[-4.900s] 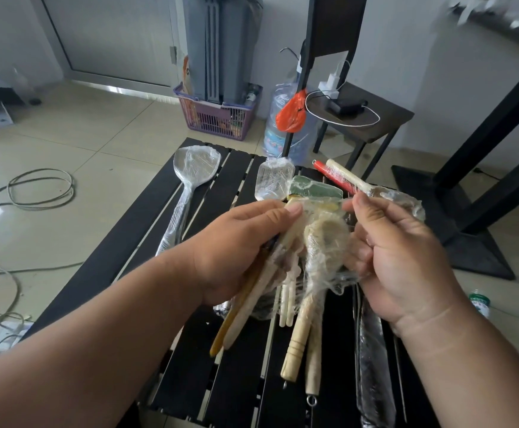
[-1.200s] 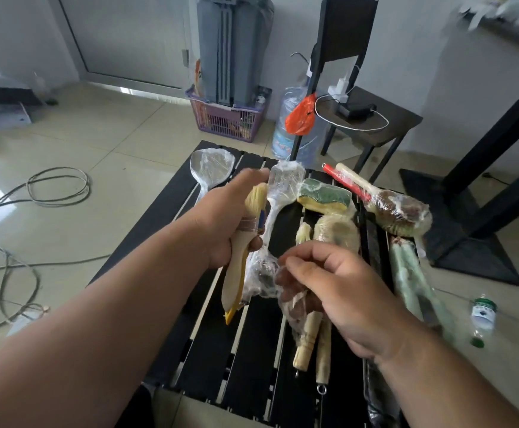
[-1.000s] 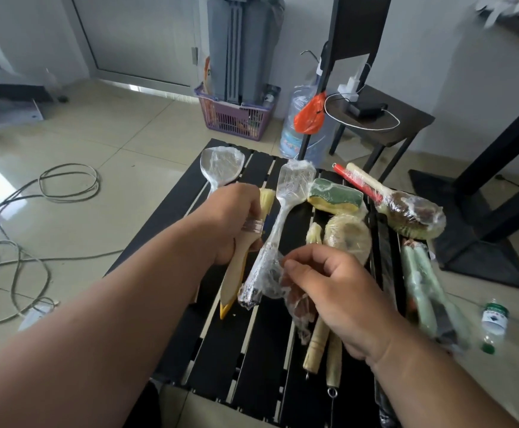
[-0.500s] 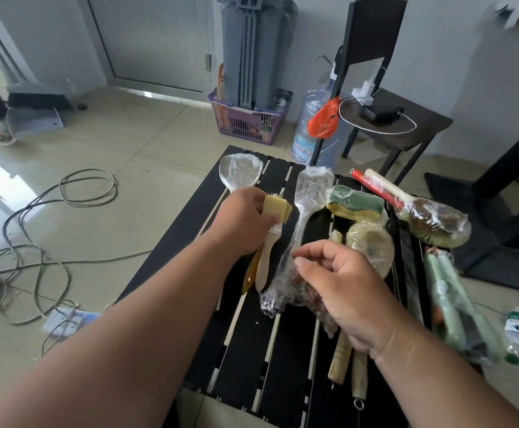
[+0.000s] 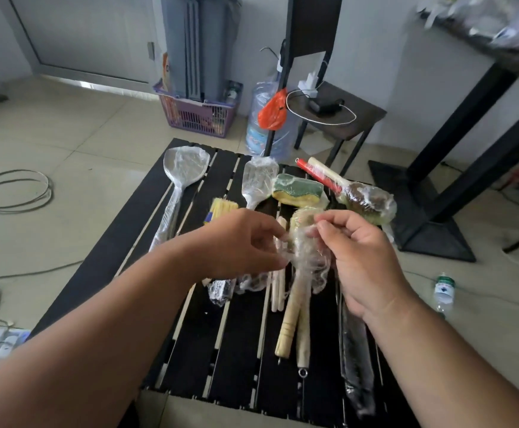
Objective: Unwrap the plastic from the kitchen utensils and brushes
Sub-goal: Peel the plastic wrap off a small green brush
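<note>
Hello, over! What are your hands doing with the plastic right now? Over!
Left hand and right hand both pinching loose plastic wrap. Wooden-handled brushes underneath, wrap partly off. Nothing blocking.

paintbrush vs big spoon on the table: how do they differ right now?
The paintbrush shows bare yellow bristles; the big spoon is wrapped in plastic. The paintbrush is mostly hidden behind the left hand; the spoon lies nearly in full view. Both rest on the black slatted table.
</note>
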